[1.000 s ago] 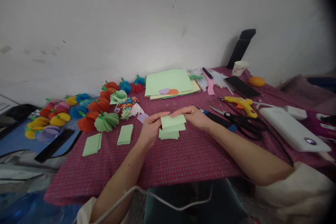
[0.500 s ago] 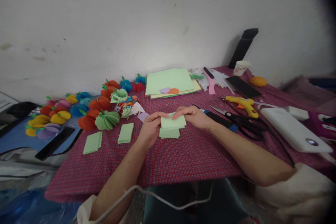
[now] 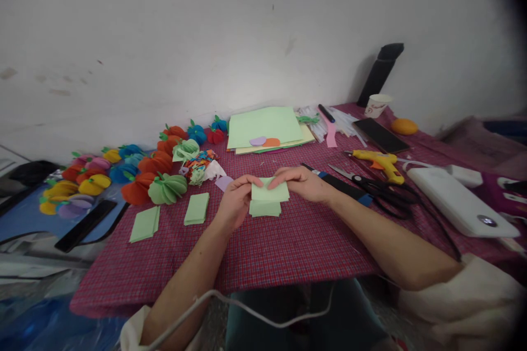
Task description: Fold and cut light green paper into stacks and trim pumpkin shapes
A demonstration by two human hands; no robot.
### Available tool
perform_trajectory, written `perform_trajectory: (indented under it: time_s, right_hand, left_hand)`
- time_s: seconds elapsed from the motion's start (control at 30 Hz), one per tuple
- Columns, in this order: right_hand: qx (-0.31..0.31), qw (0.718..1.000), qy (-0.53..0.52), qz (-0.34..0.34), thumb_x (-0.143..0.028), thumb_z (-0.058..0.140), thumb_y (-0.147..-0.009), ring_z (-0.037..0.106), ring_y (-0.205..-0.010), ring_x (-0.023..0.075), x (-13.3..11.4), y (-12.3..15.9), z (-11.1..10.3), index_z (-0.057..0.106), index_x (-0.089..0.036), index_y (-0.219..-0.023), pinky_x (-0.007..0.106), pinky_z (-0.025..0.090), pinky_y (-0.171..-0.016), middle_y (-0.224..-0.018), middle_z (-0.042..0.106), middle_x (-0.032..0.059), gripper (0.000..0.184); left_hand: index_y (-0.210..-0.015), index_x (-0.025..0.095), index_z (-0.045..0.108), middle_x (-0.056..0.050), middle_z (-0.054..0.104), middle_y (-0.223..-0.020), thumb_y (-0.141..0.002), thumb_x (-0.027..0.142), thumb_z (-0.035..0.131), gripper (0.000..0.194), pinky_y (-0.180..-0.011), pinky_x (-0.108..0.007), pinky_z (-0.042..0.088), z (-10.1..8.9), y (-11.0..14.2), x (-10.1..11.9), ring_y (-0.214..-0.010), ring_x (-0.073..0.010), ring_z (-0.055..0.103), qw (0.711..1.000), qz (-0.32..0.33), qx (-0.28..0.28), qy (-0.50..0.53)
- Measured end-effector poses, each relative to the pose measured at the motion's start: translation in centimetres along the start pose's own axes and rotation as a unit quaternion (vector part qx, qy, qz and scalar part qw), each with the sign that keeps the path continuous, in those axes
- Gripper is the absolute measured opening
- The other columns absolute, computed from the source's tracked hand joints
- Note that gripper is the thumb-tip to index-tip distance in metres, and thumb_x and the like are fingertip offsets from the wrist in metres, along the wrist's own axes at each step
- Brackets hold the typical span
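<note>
Both hands meet at the middle of the red checked tablecloth. My left hand and my right hand each pinch the top edge of a folded light green paper piece, held just above a small stack of green paper pieces lying on the cloth. Two more green paper stacks lie to the left.
Colourful paper fruit shapes crowd the left side. Green and yellow paper sheets lie by the wall. To the right are black scissors, a yellow glue gun, a phone, a paper cup and a white box.
The green piece in my hands has been drawn slightly narrower and closer over the stack; my hands have barely shifted.
</note>
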State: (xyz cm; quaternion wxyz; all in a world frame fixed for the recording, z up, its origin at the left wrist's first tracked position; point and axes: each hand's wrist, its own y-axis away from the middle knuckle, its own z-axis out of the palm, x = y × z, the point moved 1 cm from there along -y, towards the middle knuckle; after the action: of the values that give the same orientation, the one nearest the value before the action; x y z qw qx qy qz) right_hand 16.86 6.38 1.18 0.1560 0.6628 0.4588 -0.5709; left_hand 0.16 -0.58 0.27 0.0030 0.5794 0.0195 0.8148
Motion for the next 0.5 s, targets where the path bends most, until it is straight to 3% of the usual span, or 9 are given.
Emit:
perform_trajectory:
  time_s: [0.13, 0.27, 0.37, 0.5]
  right_hand:
    - [-0.007, 1.0, 0.025, 0.004, -0.006, 0.042, -0.071, 0.051, -0.075, 0.0102, 0.09, 0.08, 0.0, 0.065, -0.023, -0.089, 0.023, 0.038, -0.064, -0.089, 0.055, 0.0015, 0.034]
    - [-0.017, 0.999, 0.043, 0.002, -0.004, 0.042, -0.068, 0.051, -0.076, 0.0112, 0.28, 0.17, 0.0, 0.064, -0.022, -0.092, 0.024, 0.038, -0.065, -0.091, 0.055, 0.0019, 0.037]
    - [-0.03, 0.998, 0.046, -0.004, -0.002, 0.041, -0.066, 0.05, -0.076, 0.0114, 0.32, 0.19, -0.02, 0.064, -0.022, -0.095, 0.023, 0.038, -0.064, -0.092, 0.054, 0.0022, 0.042]
    - [-0.04, 0.998, 0.04, -0.003, -0.005, 0.041, -0.067, 0.05, -0.076, 0.0119, 0.33, 0.18, -0.13, 0.063, -0.022, -0.097, 0.023, 0.037, -0.063, -0.092, 0.052, 0.0029, 0.041]
  left_hand:
    - [-0.07, 0.016, 0.055, 0.002, 0.05, -0.056, -0.06, 0.016, 0.046, 0.013, -0.047, -0.02, 0.033, -0.24, 0.05, 0.13, -0.049, -0.0081, 0.044, 1.0, 0.011, 0.001, -0.003]
    - [-0.085, 0.02, 0.052, 0.003, 0.052, -0.063, -0.067, 0.026, 0.048, 0.019, -0.05, -0.021, 0.036, -0.16, -0.01, 0.09, -0.053, -0.0095, 0.048, 1.0, 0.006, 0.008, 0.012]
    - [-0.088, 0.019, 0.054, 0.002, 0.054, -0.067, -0.069, 0.034, 0.054, 0.024, -0.05, -0.019, 0.036, 0.0, -0.15, -0.2, -0.055, -0.0085, 0.048, 0.999, -0.004, 0.033, -0.039]
    - [-0.078, 0.012, 0.06, 0.0, 0.054, -0.061, -0.066, 0.042, 0.059, 0.032, -0.046, -0.019, 0.034, 0.17, -0.24, -0.52, -0.05, -0.0077, 0.045, 0.991, -0.033, 0.02, -0.124]
